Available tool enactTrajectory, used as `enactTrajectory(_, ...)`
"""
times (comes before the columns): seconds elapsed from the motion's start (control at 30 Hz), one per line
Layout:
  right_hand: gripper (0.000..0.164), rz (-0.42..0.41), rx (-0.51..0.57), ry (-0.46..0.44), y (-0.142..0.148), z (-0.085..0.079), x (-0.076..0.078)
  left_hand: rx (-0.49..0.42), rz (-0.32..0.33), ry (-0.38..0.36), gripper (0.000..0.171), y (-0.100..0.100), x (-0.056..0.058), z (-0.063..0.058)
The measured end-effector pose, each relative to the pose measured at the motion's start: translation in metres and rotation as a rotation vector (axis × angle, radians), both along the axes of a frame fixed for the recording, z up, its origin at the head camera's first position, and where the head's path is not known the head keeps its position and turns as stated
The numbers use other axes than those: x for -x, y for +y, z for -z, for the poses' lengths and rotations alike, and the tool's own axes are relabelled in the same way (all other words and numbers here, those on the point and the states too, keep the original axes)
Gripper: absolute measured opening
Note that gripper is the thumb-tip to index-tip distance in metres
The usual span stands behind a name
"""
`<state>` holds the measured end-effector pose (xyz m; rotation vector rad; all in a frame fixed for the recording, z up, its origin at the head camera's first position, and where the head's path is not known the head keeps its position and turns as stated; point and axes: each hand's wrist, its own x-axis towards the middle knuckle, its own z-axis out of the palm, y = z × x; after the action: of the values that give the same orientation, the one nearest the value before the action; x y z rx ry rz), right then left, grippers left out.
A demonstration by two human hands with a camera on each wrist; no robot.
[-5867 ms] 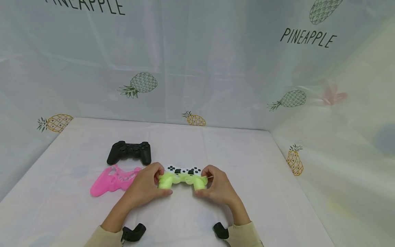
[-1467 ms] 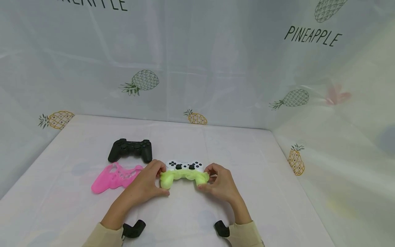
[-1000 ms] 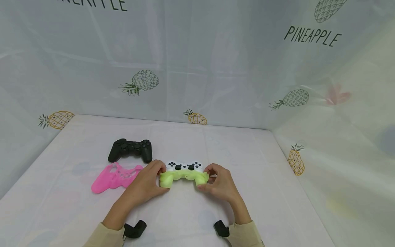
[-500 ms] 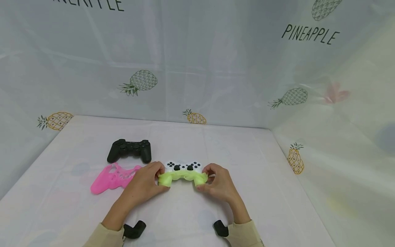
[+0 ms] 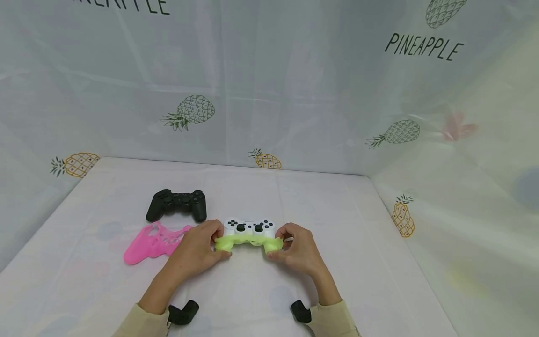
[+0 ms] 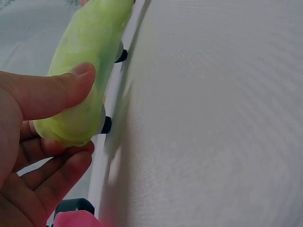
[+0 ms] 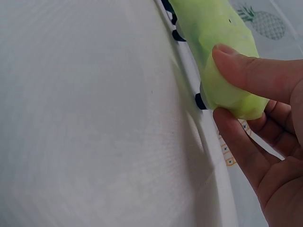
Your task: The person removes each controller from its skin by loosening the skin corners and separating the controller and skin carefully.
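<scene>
A white game controller (image 5: 250,226) with dark thumbsticks and buttons is at the middle of the table in the head view. A soft lime-green silicone cover (image 5: 249,240) wraps its near side and both grips. My left hand (image 5: 194,250) pinches the covered left grip; in the left wrist view the thumb (image 6: 71,90) presses the green cover, with fingers on the other side. My right hand (image 5: 299,250) pinches the right grip, thumb (image 7: 246,68) on the cover and fingers beneath its end. The cover hides the grips' own surface.
A black game controller (image 5: 178,205) lies behind and left of my left hand. In front of it is a pink silicone controller cover (image 5: 149,245), partly hidden by that hand. Pineapple-print sheeting (image 5: 294,93) rises behind the white-covered table (image 5: 328,206).
Both hands keep their hold on the controller's grips. The green cover's near band looks narrower, and more of the white face around the thumbsticks shows than before.
</scene>
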<state>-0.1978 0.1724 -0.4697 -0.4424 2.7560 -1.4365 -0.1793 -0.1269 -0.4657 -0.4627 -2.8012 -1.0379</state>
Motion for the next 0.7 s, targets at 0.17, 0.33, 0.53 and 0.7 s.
enactTrajectory(0.17,0.044,0.008,0.009,-0.006,-0.0007,-0.0009,-0.0004,0.012,-0.014,-0.002,0.05,0.0008,0.0006,0.0011)
enactTrajectory(0.33,0.044,0.017,0.01,-0.013,-0.0013,-0.0008,-0.0003,0.014,-0.032,-0.023,0.05,0.0022,0.0001,0.0005)
enactTrajectory(0.53,0.046,0.021,0.026,-0.019,-0.002,-0.0008,0.0004,-0.021,-0.059,-0.069,0.049,0.0026,0.0003,-0.0012)
enactTrajectory(0.7,0.049,0.025,0.057,-0.044,-0.0027,-0.0016,0.0007,-0.054,-0.075,-0.08,0.049,0.0024,0.0006,-0.0006)
